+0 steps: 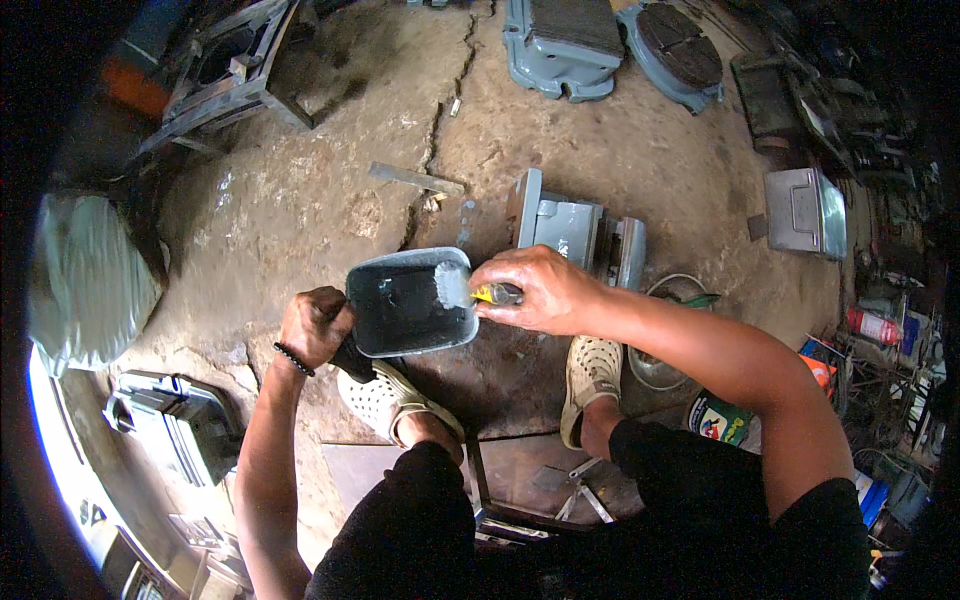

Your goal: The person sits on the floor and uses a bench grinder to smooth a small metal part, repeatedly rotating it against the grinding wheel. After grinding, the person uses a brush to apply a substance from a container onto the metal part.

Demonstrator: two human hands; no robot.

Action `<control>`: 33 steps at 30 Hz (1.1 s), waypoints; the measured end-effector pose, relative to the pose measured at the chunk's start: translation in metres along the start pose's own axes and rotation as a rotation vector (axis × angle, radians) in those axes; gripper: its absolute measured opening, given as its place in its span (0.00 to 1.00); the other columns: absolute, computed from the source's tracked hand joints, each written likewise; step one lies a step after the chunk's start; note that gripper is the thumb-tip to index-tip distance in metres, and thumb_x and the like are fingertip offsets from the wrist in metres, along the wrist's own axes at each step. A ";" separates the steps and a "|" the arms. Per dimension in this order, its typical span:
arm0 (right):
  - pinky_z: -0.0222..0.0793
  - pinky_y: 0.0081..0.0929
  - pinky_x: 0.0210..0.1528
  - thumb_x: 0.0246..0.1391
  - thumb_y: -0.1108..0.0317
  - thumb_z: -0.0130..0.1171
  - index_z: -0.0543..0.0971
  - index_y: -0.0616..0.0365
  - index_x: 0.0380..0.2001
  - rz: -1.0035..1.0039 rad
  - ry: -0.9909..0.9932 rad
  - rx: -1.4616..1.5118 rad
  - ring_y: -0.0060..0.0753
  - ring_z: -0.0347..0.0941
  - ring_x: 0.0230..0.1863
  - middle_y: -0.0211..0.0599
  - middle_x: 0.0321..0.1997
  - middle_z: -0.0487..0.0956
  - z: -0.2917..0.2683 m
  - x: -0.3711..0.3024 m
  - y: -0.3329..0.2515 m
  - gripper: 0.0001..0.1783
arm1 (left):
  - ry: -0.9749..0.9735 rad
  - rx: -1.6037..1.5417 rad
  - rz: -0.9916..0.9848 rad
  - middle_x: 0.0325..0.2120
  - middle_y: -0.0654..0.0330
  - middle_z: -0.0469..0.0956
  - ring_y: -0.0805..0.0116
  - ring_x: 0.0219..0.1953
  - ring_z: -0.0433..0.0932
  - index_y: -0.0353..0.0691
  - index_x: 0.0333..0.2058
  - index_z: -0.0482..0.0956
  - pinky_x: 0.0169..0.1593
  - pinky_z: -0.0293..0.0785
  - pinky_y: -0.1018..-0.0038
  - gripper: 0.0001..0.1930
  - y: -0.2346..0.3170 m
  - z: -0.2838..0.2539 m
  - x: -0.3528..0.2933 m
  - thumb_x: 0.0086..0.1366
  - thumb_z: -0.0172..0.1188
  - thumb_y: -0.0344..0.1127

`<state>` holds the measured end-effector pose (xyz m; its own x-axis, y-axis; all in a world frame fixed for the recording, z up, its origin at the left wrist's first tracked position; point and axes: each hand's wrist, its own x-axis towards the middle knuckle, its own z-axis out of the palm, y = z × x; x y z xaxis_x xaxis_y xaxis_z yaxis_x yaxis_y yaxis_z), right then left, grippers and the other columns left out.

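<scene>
My left hand [313, 325] is closed on the left edge of a deep, box-shaped container [395, 312]. Its inside is black, and its rim is grey. In my right hand [540, 288] is a paintbrush [498, 293] with a yellow and dark handle. Its grey-coated bristles touch the container's right wall near the rim. A dark piece [352, 360] hangs just below my left hand; I cannot tell whether it is cloth or part of the container. Right behind my right hand lies a grey painted metal part [568, 228].
Grey painted housings [565, 45] lie at the far side, with a metal box [805, 212] at the right. A flat strip [415, 178] lies on the cracked floor [330, 190]. A round basin [660, 360] and a paint can [718, 420] stand by my right leg.
</scene>
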<state>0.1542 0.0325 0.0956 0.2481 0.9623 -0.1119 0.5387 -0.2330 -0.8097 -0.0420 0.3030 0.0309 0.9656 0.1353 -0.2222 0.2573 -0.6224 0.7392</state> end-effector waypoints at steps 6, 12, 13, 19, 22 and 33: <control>0.73 0.36 0.44 0.49 0.65 0.65 0.78 0.61 0.37 -0.038 0.004 0.000 0.46 0.78 0.40 0.44 0.37 0.80 0.004 0.018 -0.009 0.14 | 0.032 -0.068 -0.079 0.19 0.49 0.70 0.54 0.22 0.71 0.30 0.22 0.71 0.29 0.68 0.65 0.12 -0.008 -0.020 -0.010 0.54 0.57 0.35; 0.72 0.40 0.37 0.48 0.65 0.63 0.77 0.58 0.32 -0.071 -0.023 -0.009 0.50 0.76 0.33 0.46 0.29 0.77 0.003 0.017 -0.017 0.10 | 0.083 -0.062 -0.095 0.19 0.48 0.70 0.53 0.23 0.72 0.29 0.21 0.71 0.29 0.68 0.65 0.13 -0.012 -0.021 -0.014 0.54 0.56 0.35; 0.72 0.40 0.37 0.48 0.65 0.63 0.77 0.58 0.32 -0.066 -0.029 -0.021 0.50 0.76 0.33 0.45 0.29 0.77 0.003 0.016 -0.018 0.10 | 0.084 -0.062 -0.105 0.19 0.47 0.69 0.53 0.22 0.72 0.29 0.21 0.70 0.29 0.67 0.64 0.13 -0.013 -0.021 -0.014 0.54 0.56 0.36; 0.71 0.40 0.34 0.47 0.67 0.63 0.76 0.59 0.32 -0.114 -0.019 -0.025 0.50 0.75 0.32 0.45 0.29 0.76 -0.003 0.014 -0.024 0.10 | 0.088 -0.004 -0.124 0.19 0.46 0.69 0.51 0.22 0.71 0.31 0.21 0.70 0.29 0.67 0.63 0.12 -0.012 -0.024 -0.016 0.54 0.55 0.36; 0.72 0.34 0.34 0.46 0.73 0.64 0.77 0.62 0.33 -0.119 -0.031 -0.061 0.45 0.77 0.32 0.43 0.30 0.79 -0.006 0.009 -0.027 0.10 | 0.090 0.010 -0.079 0.17 0.51 0.67 0.57 0.20 0.69 0.32 0.22 0.69 0.28 0.65 0.65 0.12 -0.013 -0.024 -0.016 0.58 0.55 0.35; 0.72 0.38 0.34 0.47 0.69 0.62 0.78 0.61 0.31 -0.033 -0.014 -0.037 0.48 0.76 0.31 0.45 0.28 0.78 -0.019 -0.006 -0.041 0.09 | 0.066 -0.036 -0.054 0.21 0.46 0.72 0.46 0.27 0.74 0.30 0.23 0.74 0.33 0.70 0.60 0.13 -0.007 -0.026 -0.014 0.54 0.56 0.37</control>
<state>0.1456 0.0333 0.1405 0.2184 0.9713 -0.0940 0.5758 -0.2060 -0.7912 -0.0564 0.3255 0.0451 0.9504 0.2188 -0.2209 0.3090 -0.5848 0.7501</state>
